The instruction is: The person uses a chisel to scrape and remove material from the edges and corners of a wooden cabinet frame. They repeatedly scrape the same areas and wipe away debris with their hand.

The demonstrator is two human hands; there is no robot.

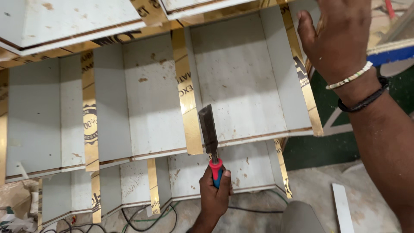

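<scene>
Below the white panel (pixel 241 82), the left hand (pixel 214 193) grips a chisel (pixel 209 131); the right hand (pixel 334 41), fingers cut off, seemingly rests open on the panel's edge.

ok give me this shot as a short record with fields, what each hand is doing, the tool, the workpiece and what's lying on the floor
left hand: gripping the red and blue handle of a flat-bladed steel chisel, blade pointing up
right hand: resting flat on the top right edge of the workpiece
workpiece: white laminated shelf unit with upright dividers, edges covered in gold protective tape
chisel position: blade lies over a gold-taped divider edge; contact unclear
wrist: white beaded bracelet and black cord band on the right wrist
floor: dark cables and a white offcut strip
</scene>
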